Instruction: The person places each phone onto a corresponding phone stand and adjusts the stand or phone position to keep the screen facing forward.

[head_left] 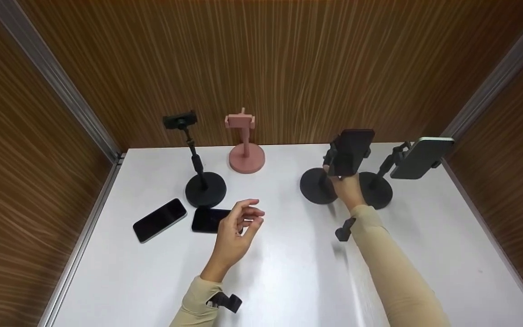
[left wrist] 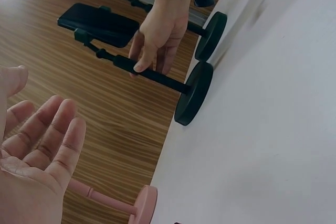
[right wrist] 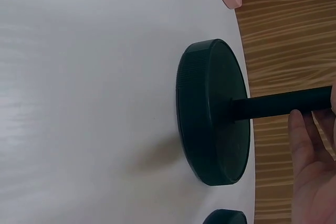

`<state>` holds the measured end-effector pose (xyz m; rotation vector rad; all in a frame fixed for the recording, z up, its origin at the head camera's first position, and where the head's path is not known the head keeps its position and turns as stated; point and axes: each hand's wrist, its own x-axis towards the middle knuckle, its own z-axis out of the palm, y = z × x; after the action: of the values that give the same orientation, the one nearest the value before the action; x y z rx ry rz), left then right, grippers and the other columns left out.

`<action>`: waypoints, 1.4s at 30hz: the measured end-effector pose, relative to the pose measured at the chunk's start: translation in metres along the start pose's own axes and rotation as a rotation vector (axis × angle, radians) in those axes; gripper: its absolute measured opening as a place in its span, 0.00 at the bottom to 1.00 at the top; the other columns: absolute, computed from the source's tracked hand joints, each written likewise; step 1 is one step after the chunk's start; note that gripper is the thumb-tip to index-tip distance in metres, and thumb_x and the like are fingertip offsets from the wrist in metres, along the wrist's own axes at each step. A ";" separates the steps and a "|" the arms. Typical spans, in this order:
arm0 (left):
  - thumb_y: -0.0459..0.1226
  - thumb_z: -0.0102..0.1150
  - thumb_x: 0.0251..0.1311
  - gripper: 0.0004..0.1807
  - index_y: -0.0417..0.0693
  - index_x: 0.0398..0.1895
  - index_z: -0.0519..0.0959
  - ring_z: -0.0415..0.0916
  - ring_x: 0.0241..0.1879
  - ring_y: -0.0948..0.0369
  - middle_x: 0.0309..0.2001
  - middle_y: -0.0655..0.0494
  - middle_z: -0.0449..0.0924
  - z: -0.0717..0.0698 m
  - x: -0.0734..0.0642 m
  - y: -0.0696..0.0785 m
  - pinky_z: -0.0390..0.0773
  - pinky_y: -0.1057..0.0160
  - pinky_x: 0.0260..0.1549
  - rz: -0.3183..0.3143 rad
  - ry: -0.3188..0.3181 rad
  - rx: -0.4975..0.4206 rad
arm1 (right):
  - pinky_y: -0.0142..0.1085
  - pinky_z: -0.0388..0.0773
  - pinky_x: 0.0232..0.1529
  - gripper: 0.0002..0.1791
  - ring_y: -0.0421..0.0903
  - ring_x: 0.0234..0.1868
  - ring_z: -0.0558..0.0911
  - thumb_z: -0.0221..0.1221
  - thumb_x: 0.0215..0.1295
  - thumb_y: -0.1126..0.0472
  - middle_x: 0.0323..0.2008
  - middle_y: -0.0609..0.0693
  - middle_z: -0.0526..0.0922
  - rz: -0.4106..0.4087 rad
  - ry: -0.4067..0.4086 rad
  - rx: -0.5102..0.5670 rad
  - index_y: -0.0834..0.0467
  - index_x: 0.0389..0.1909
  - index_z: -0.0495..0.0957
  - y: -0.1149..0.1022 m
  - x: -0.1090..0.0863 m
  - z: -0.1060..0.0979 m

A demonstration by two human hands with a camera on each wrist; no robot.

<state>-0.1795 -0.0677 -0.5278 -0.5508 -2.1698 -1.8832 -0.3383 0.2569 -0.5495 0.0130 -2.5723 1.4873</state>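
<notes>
The right hand (head_left: 347, 190) grips the black stand (head_left: 316, 187) by its post (left wrist: 165, 81), likely steadying it clear of the clamped phone (head_left: 351, 147), while the left hand (head_left: 235, 234), fingers loose, holding nothing, hovers near a flat phone (head_left: 206, 220).

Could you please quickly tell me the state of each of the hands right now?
Left hand: open, fingers relaxed, holding nothing.
Right hand: closed, holding the stem of a black phone stand.
</notes>
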 end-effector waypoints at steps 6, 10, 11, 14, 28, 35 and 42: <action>0.29 0.65 0.73 0.20 0.44 0.65 0.78 0.88 0.49 0.58 0.49 0.46 0.89 -0.002 -0.001 -0.001 0.90 0.59 0.49 -0.015 0.013 0.015 | 0.54 0.64 0.82 0.23 0.60 0.75 0.75 0.59 0.82 0.55 0.69 0.64 0.79 -0.008 0.001 0.005 0.64 0.69 0.75 0.003 0.002 -0.007; 0.28 0.65 0.73 0.20 0.43 0.65 0.78 0.89 0.49 0.56 0.48 0.45 0.89 -0.003 -0.002 -0.003 0.89 0.61 0.49 -0.010 0.022 0.010 | 0.54 0.65 0.82 0.23 0.60 0.74 0.76 0.59 0.82 0.56 0.68 0.64 0.79 -0.007 -0.003 0.021 0.64 0.68 0.75 0.004 0.002 -0.008; 0.28 0.65 0.72 0.20 0.43 0.65 0.78 0.89 0.49 0.53 0.48 0.47 0.89 -0.003 -0.003 -0.003 0.89 0.61 0.49 -0.010 0.026 0.008 | 0.54 0.65 0.82 0.23 0.60 0.74 0.76 0.59 0.82 0.56 0.68 0.64 0.79 -0.008 -0.001 0.024 0.64 0.69 0.74 0.004 0.002 -0.008; 0.30 0.65 0.73 0.19 0.43 0.64 0.79 0.89 0.48 0.51 0.48 0.51 0.89 -0.003 -0.003 -0.003 0.89 0.62 0.47 -0.015 0.026 0.014 | 0.54 0.65 0.81 0.23 0.61 0.74 0.76 0.59 0.82 0.57 0.68 0.65 0.80 -0.031 0.014 0.037 0.65 0.69 0.75 0.005 0.001 -0.007; 0.33 0.65 0.75 0.17 0.43 0.64 0.79 0.90 0.45 0.60 0.47 0.47 0.89 -0.004 -0.003 -0.007 0.89 0.65 0.45 0.010 0.026 0.010 | 0.50 0.63 0.83 0.23 0.58 0.77 0.74 0.60 0.82 0.56 0.71 0.61 0.80 -0.043 0.009 0.086 0.61 0.71 0.77 0.006 0.000 -0.006; 0.33 0.63 0.76 0.16 0.42 0.63 0.80 0.90 0.45 0.53 0.47 0.44 0.89 -0.005 -0.003 -0.007 0.88 0.66 0.45 0.013 0.035 0.012 | 0.53 0.63 0.83 0.25 0.58 0.78 0.73 0.58 0.83 0.53 0.72 0.60 0.77 0.025 -0.022 0.052 0.60 0.73 0.73 0.005 0.001 -0.007; 0.34 0.64 0.76 0.17 0.44 0.64 0.80 0.89 0.45 0.47 0.47 0.43 0.89 -0.006 -0.003 -0.006 0.88 0.66 0.44 -0.019 0.032 0.011 | 0.53 0.64 0.83 0.25 0.58 0.77 0.74 0.59 0.83 0.53 0.72 0.60 0.77 0.035 -0.018 0.056 0.60 0.73 0.73 0.005 0.001 -0.008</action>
<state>-0.1796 -0.0750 -0.5335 -0.4961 -2.1711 -1.8754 -0.3383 0.2661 -0.5499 -0.0121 -2.5565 1.5786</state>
